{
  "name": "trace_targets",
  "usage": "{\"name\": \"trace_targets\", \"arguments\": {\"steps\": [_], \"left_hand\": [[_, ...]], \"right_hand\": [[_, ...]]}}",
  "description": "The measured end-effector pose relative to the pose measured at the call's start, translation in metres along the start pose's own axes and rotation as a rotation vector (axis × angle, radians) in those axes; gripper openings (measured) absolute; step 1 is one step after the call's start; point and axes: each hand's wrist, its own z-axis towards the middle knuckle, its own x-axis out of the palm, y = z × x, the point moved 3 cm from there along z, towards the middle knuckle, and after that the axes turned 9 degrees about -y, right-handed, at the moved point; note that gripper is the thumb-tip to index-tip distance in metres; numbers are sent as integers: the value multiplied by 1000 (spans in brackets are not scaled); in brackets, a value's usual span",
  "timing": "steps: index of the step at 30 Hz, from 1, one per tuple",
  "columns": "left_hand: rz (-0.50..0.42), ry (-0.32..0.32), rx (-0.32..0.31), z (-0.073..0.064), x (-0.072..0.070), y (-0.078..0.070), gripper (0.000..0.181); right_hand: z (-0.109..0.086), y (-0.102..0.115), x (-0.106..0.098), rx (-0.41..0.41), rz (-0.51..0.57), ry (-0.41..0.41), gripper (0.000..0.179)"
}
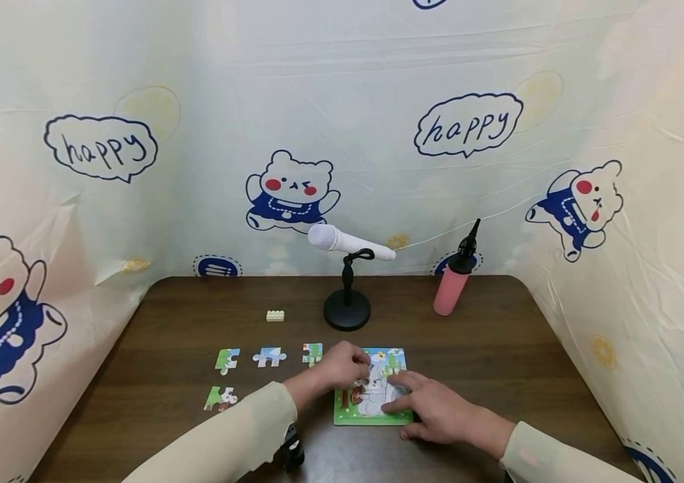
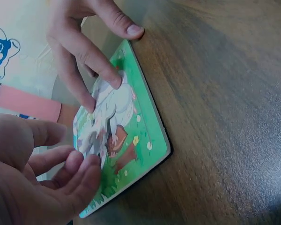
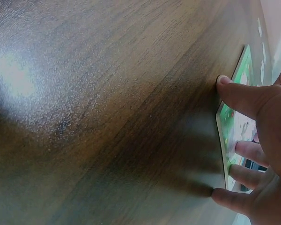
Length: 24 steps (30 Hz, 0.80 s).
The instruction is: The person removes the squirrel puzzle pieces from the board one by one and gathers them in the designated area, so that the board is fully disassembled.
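A jigsaw puzzle board (image 1: pixel 372 419) with a green border and a picture of white animals lies on the table in front of me. Over its left part, my left hand (image 1: pixel 343 365) pinches a jigsaw piece (image 2: pixel 102 129), tilted above the picture in the left wrist view. My fingers partly hide that piece. Across the board's right side, my right hand (image 1: pixel 438 406) lies with spread fingers. Two of its fingertips (image 2: pixel 113 82) press on the picture, and its thumb rests by the edge. Loose jigsaw pieces (image 1: pixel 269 357) lie left of the board.
Behind the board, a white microphone (image 1: pixel 354 243) sits on a black stand (image 1: pixel 347 312). A pink hand pump (image 1: pixel 452 290) with a black nozzle stands at the back right. A pale toy brick (image 1: pixel 275 316) lies at the back left. A printed curtain (image 1: pixel 209 201) surrounds the wooden table (image 1: pixel 499 349).
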Motion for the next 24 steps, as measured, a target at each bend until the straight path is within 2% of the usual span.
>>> {"name": "trace_targets", "arguments": {"steps": [5, 10, 17, 20, 24], "left_hand": [[-12, 1, -20, 2, 1, 2, 28], [-41, -11, -46, 5, 4, 3, 22], [-156, -22, -48, 6, 4, 3, 17], [-215, -22, -33, 4, 0, 5, 18], [-259, -32, -11, -2, -15, 7, 20]], "right_hand": [[-1, 2, -1, 12, 4, 3, 43], [0, 2, 0, 19, 11, 9, 43], [-1, 2, 0, 13, 4, 7, 43], [-1, 2, 0, 2, -1, 2, 44], [-2, 2, 0, -5, -5, -1, 43]]}}
